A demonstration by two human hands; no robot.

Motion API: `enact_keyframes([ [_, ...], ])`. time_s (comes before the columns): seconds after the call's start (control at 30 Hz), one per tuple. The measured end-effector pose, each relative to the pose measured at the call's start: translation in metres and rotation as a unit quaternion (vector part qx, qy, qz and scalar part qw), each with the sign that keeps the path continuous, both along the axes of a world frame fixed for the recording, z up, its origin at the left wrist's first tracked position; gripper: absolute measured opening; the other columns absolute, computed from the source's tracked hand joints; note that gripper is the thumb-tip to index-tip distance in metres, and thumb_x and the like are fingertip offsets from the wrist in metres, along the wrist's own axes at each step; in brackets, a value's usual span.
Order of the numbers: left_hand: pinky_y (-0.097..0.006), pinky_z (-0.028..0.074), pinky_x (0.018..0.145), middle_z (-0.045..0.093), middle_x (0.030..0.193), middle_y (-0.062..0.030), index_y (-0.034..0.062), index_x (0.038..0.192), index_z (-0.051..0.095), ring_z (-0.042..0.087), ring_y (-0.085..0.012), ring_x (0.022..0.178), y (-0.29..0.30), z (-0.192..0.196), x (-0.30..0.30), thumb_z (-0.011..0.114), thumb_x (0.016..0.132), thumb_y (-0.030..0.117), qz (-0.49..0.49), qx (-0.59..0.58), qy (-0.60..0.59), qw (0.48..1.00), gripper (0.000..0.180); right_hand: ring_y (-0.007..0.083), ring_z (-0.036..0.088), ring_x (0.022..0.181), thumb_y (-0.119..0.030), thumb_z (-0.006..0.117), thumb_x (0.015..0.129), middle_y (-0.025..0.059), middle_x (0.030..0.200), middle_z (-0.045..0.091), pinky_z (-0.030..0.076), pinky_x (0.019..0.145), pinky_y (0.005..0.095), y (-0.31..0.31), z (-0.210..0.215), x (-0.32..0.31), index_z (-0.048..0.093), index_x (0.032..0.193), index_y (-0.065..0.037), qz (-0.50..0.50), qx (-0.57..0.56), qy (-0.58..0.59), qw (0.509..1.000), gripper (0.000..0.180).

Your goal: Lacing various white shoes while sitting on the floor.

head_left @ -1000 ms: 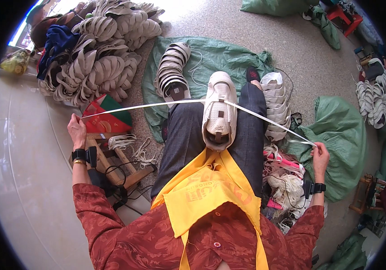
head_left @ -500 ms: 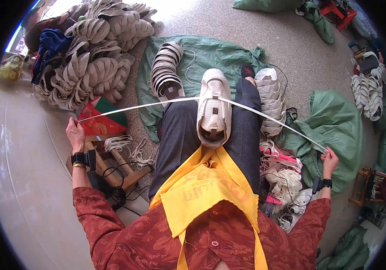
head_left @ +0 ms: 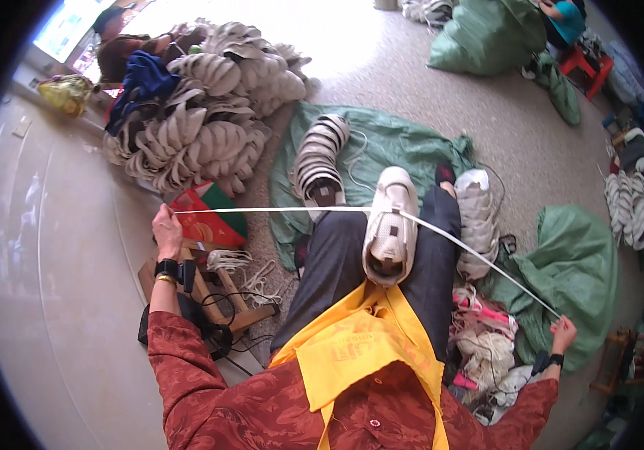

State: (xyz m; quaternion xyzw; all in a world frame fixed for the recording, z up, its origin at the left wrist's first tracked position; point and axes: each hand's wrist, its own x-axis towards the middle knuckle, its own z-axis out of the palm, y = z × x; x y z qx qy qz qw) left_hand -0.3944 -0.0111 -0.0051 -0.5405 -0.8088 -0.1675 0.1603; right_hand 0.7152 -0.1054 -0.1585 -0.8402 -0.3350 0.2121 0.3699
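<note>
A pale off-white shoe (head_left: 404, 196) with a perforated upper rests between my thighs, its toe pointing away from me. A flat white shoelace (head_left: 269, 210) passes through the shoe near its tongue. Both ends run out straight and taut to the sides. My left hand (head_left: 166, 231), far out to the left, pinches one end. Out to the right, my right hand (head_left: 562, 334) grips the other end between its fingers. A yellow apron (head_left: 355, 360) covers my lap just behind the shoe's heel.
Nested shoe uppers (head_left: 320, 154) lie on a green woven sheet (head_left: 393, 127) ahead. A large heap of uppers (head_left: 217, 112) fills the far left. White laces (head_left: 262, 277) lie by a wooden stool (head_left: 239, 300). Green sacks (head_left: 569, 255) lie at right. Another person (head_left: 565, 22) sits far right.
The whole view has shifted, so the scene sits lower and further right. Both hands keep the lace stretched out sideways, and the shoe stays between my thighs.
</note>
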Motion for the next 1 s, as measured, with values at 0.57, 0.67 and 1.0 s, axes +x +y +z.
enact_keyframes([
  [0.57, -0.050, 0.052, 0.074, 0.066, 0.082, -0.0238, -0.0017, 0.092, 0.057, 0.066, -0.0443, 0.083, -0.018, 0.019, -0.011, 0.061, 0.091, 0.003, 0.037, 0.023, -0.025, 0.999, 0.006, 0.0190, 0.070, 0.060, -0.008, 0.065, 0.095, 0.0112, 0.074, 0.071, 0.062, 0.052, 0.0334, 0.018, -0.005, 0.016, 0.071, 0.092, 0.005, -0.082, -0.020, 0.004, 0.996, 0.014],
  [0.67, -0.047, 0.052, 0.073, 0.066, 0.081, -0.0240, -0.0020, 0.091, 0.058, 0.067, -0.0433, 0.081, -0.024, 0.007, -0.005, 0.060, 0.090, 0.002, 0.023, 0.004, -0.058, 0.998, 0.005, 0.0178, 0.069, 0.055, -0.012, 0.065, 0.096, 0.0108, 0.071, 0.071, 0.060, 0.051, 0.0314, 0.032, -0.003, 0.012, 0.072, 0.087, 0.004, -0.047, -0.038, -0.022, 0.998, 0.019],
  [1.0, -0.045, 0.052, 0.072, 0.067, 0.083, -0.0217, -0.0003, 0.093, 0.061, 0.067, -0.0414, 0.079, 0.037, 0.042, 0.011, 0.062, 0.091, 0.004, -0.107, 0.049, 0.041, 0.992, 0.005, 0.0162, 0.065, 0.053, -0.033, 0.060, 0.102, 0.0099, 0.072, 0.070, 0.058, 0.049, 0.0308, 0.090, 0.047, -0.013, 0.071, 0.088, 0.002, -0.010, -0.145, -0.033, 0.989, 0.039],
])
